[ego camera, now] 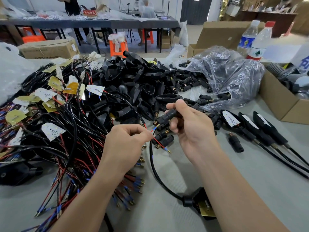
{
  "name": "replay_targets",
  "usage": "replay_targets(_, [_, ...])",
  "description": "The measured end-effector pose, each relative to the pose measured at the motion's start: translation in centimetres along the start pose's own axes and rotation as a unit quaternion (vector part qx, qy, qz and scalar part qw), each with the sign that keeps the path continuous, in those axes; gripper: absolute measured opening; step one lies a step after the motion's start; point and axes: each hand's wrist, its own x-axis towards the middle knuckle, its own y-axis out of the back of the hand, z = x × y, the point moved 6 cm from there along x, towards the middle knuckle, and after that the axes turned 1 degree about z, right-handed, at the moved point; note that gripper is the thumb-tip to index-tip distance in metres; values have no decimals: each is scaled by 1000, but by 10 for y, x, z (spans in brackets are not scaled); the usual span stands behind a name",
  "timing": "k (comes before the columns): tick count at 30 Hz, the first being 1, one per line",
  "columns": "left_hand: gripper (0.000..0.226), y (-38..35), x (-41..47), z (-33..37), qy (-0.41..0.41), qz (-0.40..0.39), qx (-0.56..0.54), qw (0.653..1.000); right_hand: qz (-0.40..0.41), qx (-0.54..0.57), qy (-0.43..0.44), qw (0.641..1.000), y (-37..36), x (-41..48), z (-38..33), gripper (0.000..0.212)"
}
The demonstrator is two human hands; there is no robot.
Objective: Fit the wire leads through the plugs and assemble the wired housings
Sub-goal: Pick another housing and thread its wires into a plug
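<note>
We are threading: our left grip [127, 141] pinches the red wire leads [158, 142] above the desk [250, 178], while our right grip [190, 126] clasps a black plug [170, 113] just beside their tips. Next, we judge, the tips must line up with the plug's bore.

A black ribbed plug [170, 113] is held in the right hand [189, 126] above the middle of the bench. The left hand [125, 141] pinches two red leads [158, 141] with blue ferrules just beside it. Their black cable [153, 168] curves down to a housing [199, 202] by the near edge. Empty black housings [130, 84] are heaped toward the far edge. Three wired housings [247, 123] lie side by side near the right edge.
</note>
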Motion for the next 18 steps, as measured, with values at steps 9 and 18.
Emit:
replay_targets(9, [9,9,0,2,-25,56,-24,998,-48,-67,9,997,-3,-1,-4,33])
replay_targets(18, [8,13,-4,5,-32,81,-37,995,-71,-35,-22,997,-6,-3,0,27])
